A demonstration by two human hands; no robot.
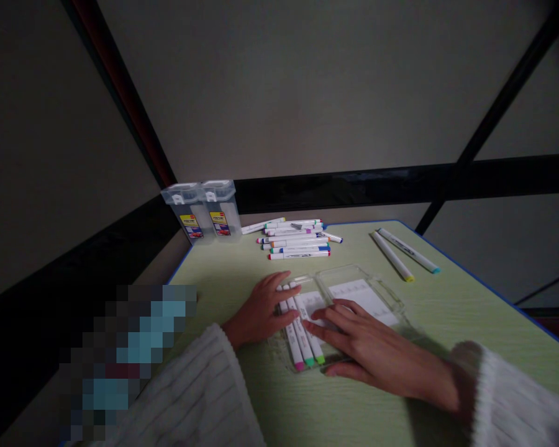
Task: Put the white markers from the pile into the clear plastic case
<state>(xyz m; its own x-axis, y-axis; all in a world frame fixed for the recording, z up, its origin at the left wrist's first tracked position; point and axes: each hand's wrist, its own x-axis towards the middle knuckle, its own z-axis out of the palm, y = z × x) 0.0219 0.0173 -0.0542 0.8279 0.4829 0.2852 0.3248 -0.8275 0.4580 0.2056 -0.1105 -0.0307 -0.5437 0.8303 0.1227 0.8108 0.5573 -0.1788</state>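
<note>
A clear plastic case (pixel 317 277) lies opened flat on the table, with white printed paper (pixel 368 301) inside. Three white markers (pixel 302 335) lie side by side in its left half, their ends pink, teal and light green. Across the upper part of these markers rests my left hand (pixel 265 307), fingers apart. My right hand (pixel 361 338) reaches over the case from the right, fingers spread, its fingertips at the light green marker. Neither hand is closed round anything.
Behind the case several white markers (pixel 298 242) with coloured ends lie in a loose pile. Two lidded clear boxes (pixel 221 211) stand at the back left. On the right lie a yellow-ended marker (pixel 394 257) and a blue-ended marker (pixel 412 253). Blue edging borders the pale green table (pixel 223 267).
</note>
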